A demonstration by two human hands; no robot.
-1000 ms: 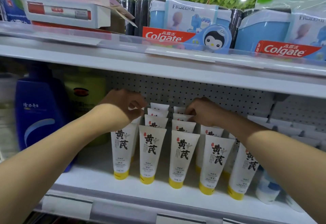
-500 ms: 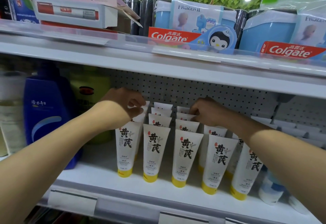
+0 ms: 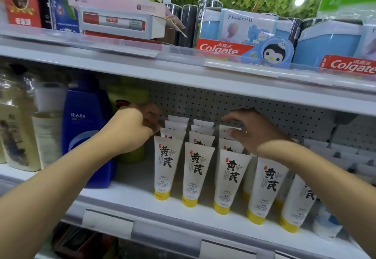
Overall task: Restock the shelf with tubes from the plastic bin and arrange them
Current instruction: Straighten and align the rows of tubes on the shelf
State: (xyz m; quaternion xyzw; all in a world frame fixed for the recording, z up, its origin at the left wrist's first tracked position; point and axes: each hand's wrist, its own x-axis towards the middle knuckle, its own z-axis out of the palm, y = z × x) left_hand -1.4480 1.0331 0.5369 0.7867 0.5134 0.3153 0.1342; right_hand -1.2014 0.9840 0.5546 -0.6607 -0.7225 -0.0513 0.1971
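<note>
Left hand (image 3: pixel 132 130): fingers (image 3: pixel 151 116) curled inward at the back of the leftmost tube row, beside the rear tubes. The frame is blurred here; cannot tell whether the fingers pinch a tube top or only touch it.

Right hand (image 3: pixel 256 130): fingers (image 3: pixel 234 131) spread and roughly straight, palm down, hovering over the third row from the left. Fingertips lie at the crimped top of a rear tube (image 3: pixel 225 129); contact looks light, nothing is gripped.

Tubes (image 3: pixel 198 177): white, yellow caps down, black characters on the front. They stand upright on the lower shelf (image 3: pixel 142 197) in rows running front to back, five rows visible across the front edge. The two left rows show four tubes each, stacked in depth; rows further right are partly hidden by the right forearm. The front tubes stand close to the shelf lip.

Surroundings: a blue bottle (image 3: pixel 87 128) stands left of the tubes, with a green container (image 3: pixel 130 154) between it and the tube rows, mostly hidden by the left hand. Pale bottles (image 3: pixel 18 134) stand at far left. A perforated back panel (image 3: pixel 223 104) lies behind the tubes. The upper shelf (image 3: pixel 183 71) carries Colgate boxes (image 3: pixel 244 49), blue tubs and assorted cartons. The plastic bin is out of view.
</note>
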